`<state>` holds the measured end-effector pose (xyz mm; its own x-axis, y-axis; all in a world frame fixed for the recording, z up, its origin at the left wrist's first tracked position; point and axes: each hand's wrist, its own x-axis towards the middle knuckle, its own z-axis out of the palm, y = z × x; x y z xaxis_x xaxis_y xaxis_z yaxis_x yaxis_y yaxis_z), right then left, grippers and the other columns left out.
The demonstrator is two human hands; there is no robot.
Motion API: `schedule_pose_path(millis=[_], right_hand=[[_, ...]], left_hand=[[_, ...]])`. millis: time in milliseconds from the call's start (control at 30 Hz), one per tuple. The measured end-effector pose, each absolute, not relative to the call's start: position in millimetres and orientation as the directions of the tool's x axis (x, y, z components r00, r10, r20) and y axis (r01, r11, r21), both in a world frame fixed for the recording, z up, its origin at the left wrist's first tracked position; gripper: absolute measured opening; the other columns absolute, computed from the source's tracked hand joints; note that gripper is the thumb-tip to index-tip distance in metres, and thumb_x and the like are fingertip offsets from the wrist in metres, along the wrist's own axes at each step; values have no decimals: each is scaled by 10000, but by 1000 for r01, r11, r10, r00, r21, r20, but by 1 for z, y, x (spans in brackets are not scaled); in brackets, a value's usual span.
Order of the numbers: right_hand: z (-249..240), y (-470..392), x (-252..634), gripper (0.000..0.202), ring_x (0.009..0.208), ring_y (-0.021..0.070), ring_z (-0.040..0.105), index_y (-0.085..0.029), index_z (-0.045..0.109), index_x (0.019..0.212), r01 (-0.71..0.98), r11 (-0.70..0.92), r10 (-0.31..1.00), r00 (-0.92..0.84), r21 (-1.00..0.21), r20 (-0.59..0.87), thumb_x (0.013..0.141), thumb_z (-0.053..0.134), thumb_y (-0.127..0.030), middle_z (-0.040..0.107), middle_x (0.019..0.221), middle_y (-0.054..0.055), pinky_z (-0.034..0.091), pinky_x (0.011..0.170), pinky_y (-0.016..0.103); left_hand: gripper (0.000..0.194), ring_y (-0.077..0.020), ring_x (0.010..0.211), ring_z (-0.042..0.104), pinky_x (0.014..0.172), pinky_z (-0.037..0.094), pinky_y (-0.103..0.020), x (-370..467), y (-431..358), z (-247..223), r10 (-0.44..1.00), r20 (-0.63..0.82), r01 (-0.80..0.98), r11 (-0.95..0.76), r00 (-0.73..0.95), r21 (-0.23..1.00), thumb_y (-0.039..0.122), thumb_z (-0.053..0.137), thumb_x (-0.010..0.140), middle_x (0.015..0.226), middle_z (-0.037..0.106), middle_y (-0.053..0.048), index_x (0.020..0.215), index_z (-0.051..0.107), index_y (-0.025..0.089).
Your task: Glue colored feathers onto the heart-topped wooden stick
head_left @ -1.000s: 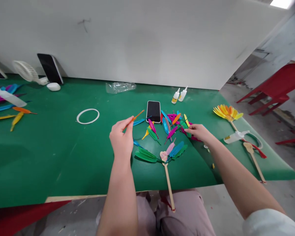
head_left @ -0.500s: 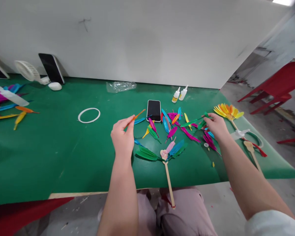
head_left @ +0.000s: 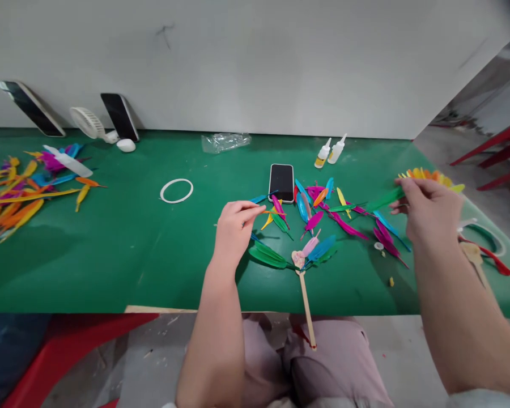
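Note:
My left hand (head_left: pixel 234 233) pinches a thin orange stick-like piece (head_left: pixel 276 213); whether it is a feather cannot be told. My right hand (head_left: pixel 431 207) is closed on a green feather (head_left: pixel 385 200), whose vane points left above the table. Between my hands, a wooden-handled fan (head_left: pixel 307 306) lies with its handle over the table edge. Green feathers (head_left: pixel 267 255), a blue feather (head_left: pixel 322 248) and a pink feather (head_left: pixel 310 245) spread from its heart-shaped head (head_left: pixel 298 259). Loose coloured feathers (head_left: pixel 314 222) lie beyond it.
A phone (head_left: pixel 281 182) and two small dropper bottles (head_left: pixel 329 153) stand farther back on the green table (head_left: pixel 153 266). At left are a white ring (head_left: pixel 177 191), a feather pile (head_left: pixel 21 198) and a small fan (head_left: pixel 89 123). A yellow feather fan (head_left: pixel 436 177) is behind my right hand.
My right hand has moved right and lifted the green feather off the loose ones. My left hand has lowered slightly, turning the orange piece nearly level. The view has shifted left.

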<state>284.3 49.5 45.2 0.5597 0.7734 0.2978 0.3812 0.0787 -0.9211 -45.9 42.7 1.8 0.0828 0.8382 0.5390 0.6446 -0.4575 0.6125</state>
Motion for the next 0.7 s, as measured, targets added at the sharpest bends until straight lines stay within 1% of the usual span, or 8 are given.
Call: schedule_pose_path(millis=[67, 133, 233, 300, 400, 467, 600, 700], right_hand=[[41, 45, 275, 156, 430, 75, 502, -169, 659, 784, 251, 111, 820, 524, -961, 231, 692, 644, -295, 629, 761, 36, 437, 386, 236], [35, 41, 266, 172, 472, 67, 539, -173, 665, 788, 173, 91, 863, 477, -981, 164, 668, 674, -295, 649, 816, 36, 479, 424, 216], [26, 36, 256, 204, 537, 80, 586, -172, 680, 785, 122, 9, 910, 411, -993, 58, 620, 713, -286, 661, 791, 30, 529, 499, 217], [21, 34, 252, 227, 546, 94, 596, -170, 687, 785, 118, -57, 931, 366, -991, -10, 589, 730, -275, 661, 741, 28, 539, 508, 227], [15, 30, 249, 297, 543, 110, 596, -169, 684, 845, 175, -141, 957, 276, -974, -89, 581, 738, -296, 630, 631, 12, 530, 480, 225], [12, 27, 248, 347, 528, 108, 585, -163, 673, 895, 244, -166, 972, 202, -955, -117, 591, 734, -321, 604, 594, -1, 508, 443, 210], [8, 27, 248, 380, 469, 91, 533, -177, 655, 957, 354, -151, 987, 102, -923, -122, 626, 709, -356, 549, 545, -32, 434, 367, 187], [7, 30, 246, 387, 437, 88, 495, -181, 642, 982, 404, -138, 990, 58, -904, -125, 642, 695, -359, 521, 510, -45, 394, 343, 190]], left_hand=[[222, -154, 846, 570, 764, 464, -324, -49, 41, 0, 858, 499, 631, -454, 119, 629, 146, 548, 808, 907, 665, -14, 912, 687, 284], [196, -151, 821, 594, 752, 475, -318, -53, 39, -1, 893, 433, 581, -420, 126, 697, 178, 567, 799, 891, 674, -15, 920, 687, 275], [199, -166, 839, 625, 773, 491, -335, -56, 36, 0, 950, 289, 496, -310, 120, 811, 234, 583, 786, 917, 691, -20, 956, 678, 273], [203, -180, 877, 633, 802, 493, -351, -57, 36, 1, 970, 208, 462, -241, 122, 853, 233, 572, 783, 945, 695, -23, 951, 681, 270], [201, -187, 901, 634, 818, 495, -349, -56, 36, 2, 976, 134, 433, -196, 171, 880, 211, 543, 788, 938, 700, -27, 915, 693, 255], [197, -183, 873, 637, 795, 501, -332, -53, 38, 3, 966, 110, 448, -208, 236, 869, 207, 537, 786, 912, 702, -24, 887, 700, 253], [185, -160, 810, 633, 738, 502, -279, -46, 40, 6, 920, 98, 467, -281, 379, 838, 194, 537, 778, 865, 690, -11, 820, 707, 254], [199, -154, 810, 628, 737, 495, -267, -41, 43, 7, 880, 72, 458, -312, 469, 833, 165, 530, 777, 849, 682, -9, 814, 705, 252]])
